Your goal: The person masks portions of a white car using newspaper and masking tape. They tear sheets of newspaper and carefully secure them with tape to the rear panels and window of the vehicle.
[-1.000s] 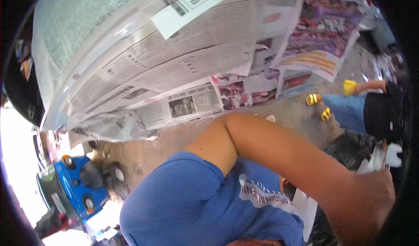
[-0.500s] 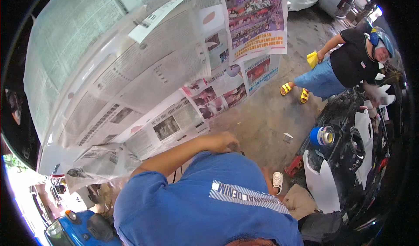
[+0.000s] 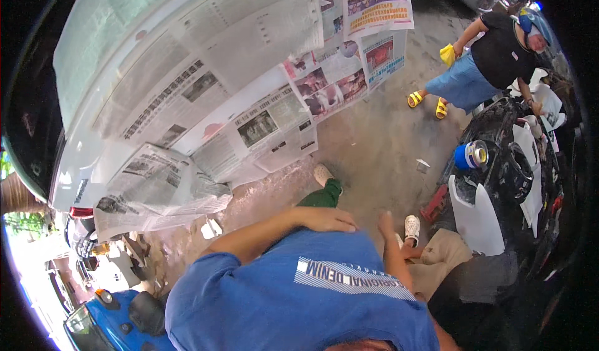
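My left hand (image 3: 332, 219) rests across the front of my blue T-shirt (image 3: 262, 288), its fingers stretched out and nothing seen in it. To the right of the shirt hangs my right hand (image 3: 385, 221), small and blurred; whether it holds anything does not show. Ahead and to the left, newspaper sheets (image 3: 215, 117) cover a large white car panel (image 3: 78, 176), hanging past its lower edge. Both hands are apart from the paper. A leg in green trousers (image 3: 323, 196) with a light shoe (image 3: 322, 174) extends in front of my left hand.
At the right, a person in a black shirt (image 3: 499, 48) holds a yellow cloth (image 3: 447, 55). Near them lie dark car parts, white panels (image 3: 477, 217), a blue can (image 3: 469, 156) and a red tool-like object (image 3: 435, 203). A blue scooter (image 3: 115, 320) stands lower left. Beige trousers (image 3: 444, 257) show beside me.
My left hand has gone from curled ahead of my belly to flat on my shirt. My right hand and the green-trousered leg have come into view. The whole scene has shifted.
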